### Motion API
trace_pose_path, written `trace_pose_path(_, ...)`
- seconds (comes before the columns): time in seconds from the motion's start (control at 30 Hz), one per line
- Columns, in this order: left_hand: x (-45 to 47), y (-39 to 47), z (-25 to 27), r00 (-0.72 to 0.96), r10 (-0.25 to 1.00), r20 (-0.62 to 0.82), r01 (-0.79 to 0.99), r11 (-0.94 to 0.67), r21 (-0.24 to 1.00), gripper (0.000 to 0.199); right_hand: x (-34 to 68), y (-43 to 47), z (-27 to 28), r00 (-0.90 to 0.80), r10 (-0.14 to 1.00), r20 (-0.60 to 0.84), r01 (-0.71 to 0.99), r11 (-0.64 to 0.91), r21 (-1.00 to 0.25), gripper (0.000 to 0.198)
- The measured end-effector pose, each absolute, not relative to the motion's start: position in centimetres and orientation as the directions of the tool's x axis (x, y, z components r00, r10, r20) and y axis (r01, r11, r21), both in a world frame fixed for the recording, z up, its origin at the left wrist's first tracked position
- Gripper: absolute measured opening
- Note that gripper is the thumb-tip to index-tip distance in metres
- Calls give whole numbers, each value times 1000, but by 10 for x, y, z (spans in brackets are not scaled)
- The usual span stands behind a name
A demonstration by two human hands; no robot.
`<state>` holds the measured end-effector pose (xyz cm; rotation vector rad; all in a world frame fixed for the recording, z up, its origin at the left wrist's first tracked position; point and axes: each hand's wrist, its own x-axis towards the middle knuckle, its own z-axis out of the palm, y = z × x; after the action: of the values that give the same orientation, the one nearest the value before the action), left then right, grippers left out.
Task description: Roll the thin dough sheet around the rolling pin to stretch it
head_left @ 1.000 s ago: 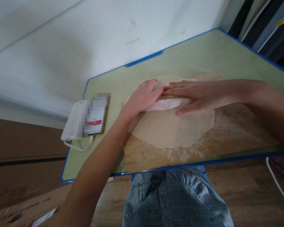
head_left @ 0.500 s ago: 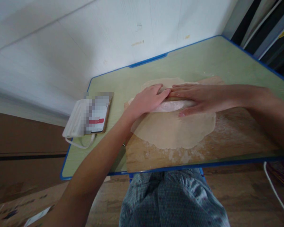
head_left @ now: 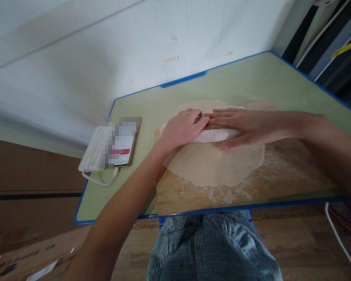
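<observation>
A thin, wide sheet of dough lies on a floury wooden board. Across its middle runs a white, flour-dusted dough roll; whether a rolling pin is inside cannot be seen. My left hand lies over the roll's left part, fingers bent over its far side and thumb pointing right. From the right, my right hand rests flat over the roll, fingers stretched toward the left hand and thumb on the near side. The fingertips of the two hands nearly meet.
The board sits on a green table with a blue rim, against a white wall. Left of the board lie a phone and a white face mask with its loop. Dark items stand beyond the right edge.
My left hand's fingers have bent more over the roll. Both hands and the whole table appear slightly lower in view.
</observation>
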<state>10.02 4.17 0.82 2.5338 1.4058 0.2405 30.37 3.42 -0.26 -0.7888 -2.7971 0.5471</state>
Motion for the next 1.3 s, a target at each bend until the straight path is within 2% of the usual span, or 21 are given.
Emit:
trace_pose_path(0.1, 100, 38, 9, 499, 866, 36, 835, -491, 248, 35, 304, 34, -4, -847, 526, 84, 459, 800, -386, 75)
trace_pose_path(0.23, 102, 39, 10, 493, 870, 27, 829, -479, 288, 35, 305, 34, -5, -842, 530, 103, 456, 801, -387, 72)
trace_pose_path(0.53, 102, 37, 10, 485, 874, 36, 834, -475, 282, 36, 303, 34, -3, -837, 542, 78, 474, 789, -391, 75)
trace_pose_path(0.73, 101, 37, 9, 473, 879, 64, 847, -474, 243, 36, 306, 36, -7, -840, 532, 108, 452, 796, -403, 74)
trace_pose_path(1.3, 102, 39, 8, 481, 873, 76, 838, -484, 252, 37, 310, 33, -3, -833, 549, 70, 485, 785, -385, 73)
